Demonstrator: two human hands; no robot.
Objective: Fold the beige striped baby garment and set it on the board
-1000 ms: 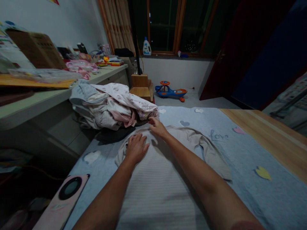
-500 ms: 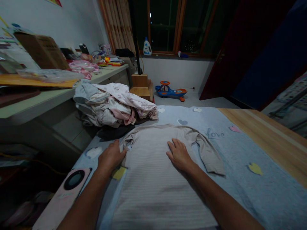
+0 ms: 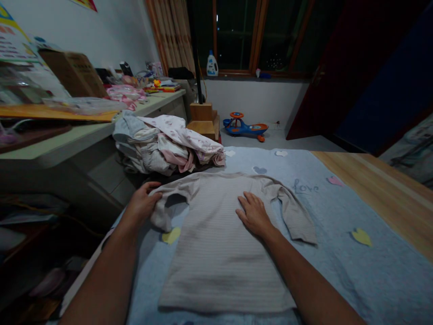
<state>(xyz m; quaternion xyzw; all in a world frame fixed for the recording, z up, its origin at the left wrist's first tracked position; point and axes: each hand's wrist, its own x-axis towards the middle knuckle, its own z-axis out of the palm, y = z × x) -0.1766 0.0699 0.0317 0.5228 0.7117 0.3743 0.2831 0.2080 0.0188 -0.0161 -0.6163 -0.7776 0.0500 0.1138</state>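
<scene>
On the grey striped top [image 3: 219, 253], the right hand's [image 3: 253, 215] fingers [image 3: 250, 203] lie flat and slightly apart. At the top's folded-in sleeve [image 3: 167, 214], the left hand's [image 3: 140, 205] fingers [image 3: 150, 186] curve over the edge, though whether they clamp it cannot be told. Beneath the top spreads a blue quilt [image 3: 372, 271]; beyond it sits a heap of clothes [image 3: 169, 146].

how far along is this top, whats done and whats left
Done: the striped grey long-sleeved top lies flat and smoothed on the blue quilt. In hand: the left hand is at the bunched sleeve, and the right hand rests flat on the body of the top. Left: the other sleeve lies out to the side, and a heap of clothes sits beyond, not yet laid flat.
</scene>
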